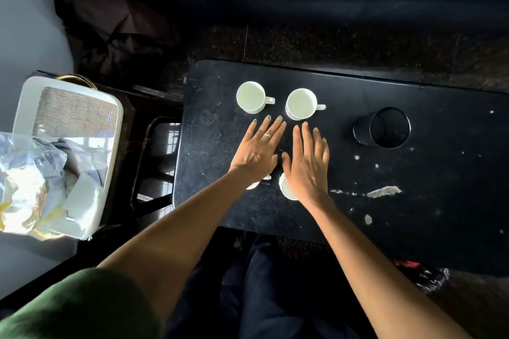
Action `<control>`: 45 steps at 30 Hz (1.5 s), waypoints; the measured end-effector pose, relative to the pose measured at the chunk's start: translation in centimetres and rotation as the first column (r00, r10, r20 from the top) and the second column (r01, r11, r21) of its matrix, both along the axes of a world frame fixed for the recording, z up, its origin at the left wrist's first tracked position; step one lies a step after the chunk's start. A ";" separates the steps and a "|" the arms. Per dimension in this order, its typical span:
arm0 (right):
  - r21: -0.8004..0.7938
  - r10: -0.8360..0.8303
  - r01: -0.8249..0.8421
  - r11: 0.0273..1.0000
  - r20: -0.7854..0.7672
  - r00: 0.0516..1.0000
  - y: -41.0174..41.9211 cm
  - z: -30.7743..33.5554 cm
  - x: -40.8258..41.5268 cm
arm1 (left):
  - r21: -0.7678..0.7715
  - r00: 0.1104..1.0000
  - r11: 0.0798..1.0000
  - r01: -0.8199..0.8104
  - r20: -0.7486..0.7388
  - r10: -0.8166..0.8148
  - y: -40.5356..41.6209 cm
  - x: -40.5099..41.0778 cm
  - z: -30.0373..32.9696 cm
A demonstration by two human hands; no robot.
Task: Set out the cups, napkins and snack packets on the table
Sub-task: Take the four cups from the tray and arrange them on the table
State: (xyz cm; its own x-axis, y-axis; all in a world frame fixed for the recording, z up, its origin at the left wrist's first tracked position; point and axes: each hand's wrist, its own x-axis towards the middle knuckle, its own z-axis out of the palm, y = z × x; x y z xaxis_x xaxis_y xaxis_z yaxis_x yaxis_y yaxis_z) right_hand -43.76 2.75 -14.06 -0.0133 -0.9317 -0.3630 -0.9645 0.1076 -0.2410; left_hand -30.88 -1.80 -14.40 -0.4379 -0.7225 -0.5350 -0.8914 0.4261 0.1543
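We have two white cups (251, 97) (300, 104) standing upright at twelve o'clock on the dark surface (413, 201), handles pointing to three. Our left hand (257, 150) and right hand (308, 158) hover flat and released over two more cups (286, 190), mostly hidden beneath them. The napkins and snack packets appear to wait in the tray (68, 85) at nine o'clock. We should square the near cups with the far pair, handles alike, leaving room beside each.

A home sitting room, dimly lit.
A low black table (413, 173) held teacups (300, 104); a serving tray (113, 124) sat at left.
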 end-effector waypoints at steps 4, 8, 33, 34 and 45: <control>0.040 0.106 -0.106 0.994 0.006 0.994 4.3 0.4 1.6 | -0.047 0.997 0.996 -0.069 0.037 0.071 4.1 3.1 0.4; 0.094 0.272 -0.274 0.957 0.034 0.962 8.3 0.7 2.9 | -0.029 0.992 0.995 -0.100 0.069 0.101 8.8 6.2 1.1; 0.197 0.555 -0.537 0.820 -0.048 0.831 7.5 -0.1 5.2 | 0.085 0.975 0.987 -0.138 0.185 0.121 11.4 8.0 0.8; 0.198 0.549 -0.531 0.824 -0.048 0.834 7.0 -0.1 5.4 | 0.080 0.975 0.987 -0.138 0.188 0.121 10.8 7.9 0.8; 0.198 0.485 -0.473 0.859 -0.015 0.875 3.4 -0.6 6.7 | 0.047 0.973 0.992 -0.121 0.201 0.109 6.4 8.2 1.1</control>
